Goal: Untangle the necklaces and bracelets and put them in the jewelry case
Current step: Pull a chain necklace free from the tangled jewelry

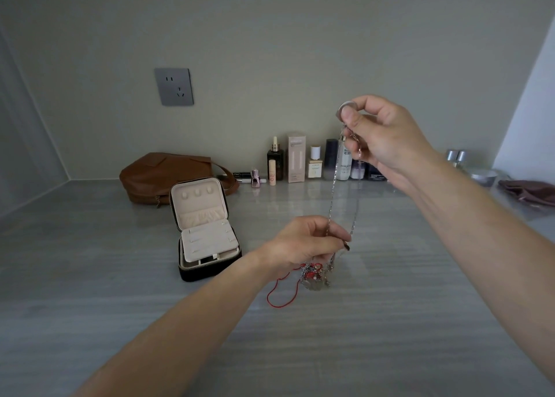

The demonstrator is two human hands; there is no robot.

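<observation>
My right hand (381, 135) is raised above the counter and pinches the top of a silver chain necklace (332, 192), which hangs down in two strands. Lower down, my left hand (303, 243) holds the same strands where they run into a tangled clump of jewelry (313, 276). The clump mixes silver chains with a red cord (277, 297) that loops onto the counter. The jewelry case (204, 231), black outside and cream inside, stands open to the left of my left hand, its lid upright.
A brown leather bag (162, 174) lies behind the case. Several cosmetic bottles and a box (295, 159) line the back wall. A dark cloth (528, 191) and small jars (456, 156) sit at the far right. The grey counter (390, 321) extends towards me.
</observation>
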